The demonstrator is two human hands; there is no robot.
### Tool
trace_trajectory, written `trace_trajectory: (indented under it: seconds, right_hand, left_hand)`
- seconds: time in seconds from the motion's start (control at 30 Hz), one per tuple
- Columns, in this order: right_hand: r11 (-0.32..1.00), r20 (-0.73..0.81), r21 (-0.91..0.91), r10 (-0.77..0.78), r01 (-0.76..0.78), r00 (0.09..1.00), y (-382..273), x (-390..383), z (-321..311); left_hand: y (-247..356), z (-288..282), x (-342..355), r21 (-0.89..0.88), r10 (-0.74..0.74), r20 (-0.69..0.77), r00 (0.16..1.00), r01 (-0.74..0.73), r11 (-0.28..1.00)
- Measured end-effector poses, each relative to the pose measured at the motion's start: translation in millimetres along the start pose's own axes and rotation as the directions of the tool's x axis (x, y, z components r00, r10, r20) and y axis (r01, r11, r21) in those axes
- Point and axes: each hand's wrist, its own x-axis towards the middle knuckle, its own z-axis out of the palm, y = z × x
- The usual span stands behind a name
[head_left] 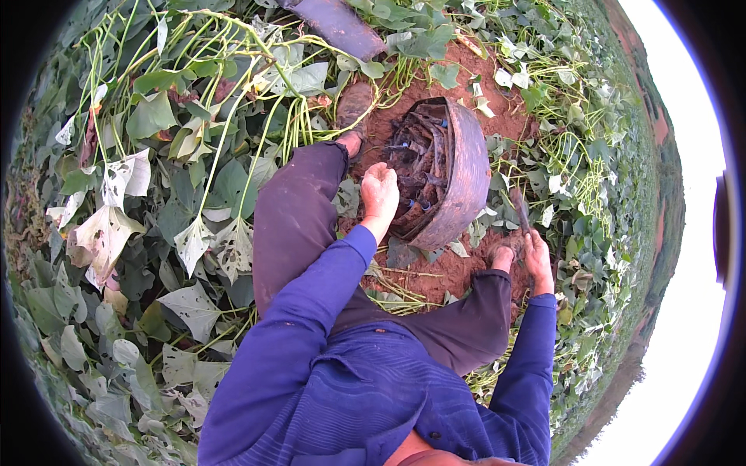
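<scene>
A worn, rusty round basin point(466, 175) stands tilted on red soil, with dark roots or stems point(423, 155) inside it. My left hand point(379, 190) reaches to the basin's near rim, fingers curled; whether it holds anything is hidden. My right hand point(536, 252) is down at the right, by my right foot, closed on the handle of a dark tool point(519, 208) that points up toward the basin. I squat in blue sleeves and dark trousers.
Green vines and broad leaves point(194, 194) cover the ground on the left and right. Bare red soil point(497, 101) lies around the basin. My left foot point(353, 109) rests beside the basin. A dark object point(338, 23) lies at the top.
</scene>
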Motion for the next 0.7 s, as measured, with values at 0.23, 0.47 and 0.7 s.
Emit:
trace_trajectory:
  seconds: [0.23,0.47,0.7]
  right_hand:
    - [0.962,0.297,-0.264,0.146,-0.066,0.944,-35,36,32]
    - [0.883,0.359,-0.399,-0.098,0.247,0.928,-2,97,66]
    - [0.861,0.429,-0.387,-0.148,0.329,0.891,0,139,93]
  left_hand:
    - [-26,-13,36,0.354,-0.093,0.149,0.984,0.035,0.935]
    - [-29,1,67,0.24,-0.344,0.297,0.891,0.279,0.93]
    - [-56,3,76,0.315,-0.386,0.465,0.797,0.259,0.913]
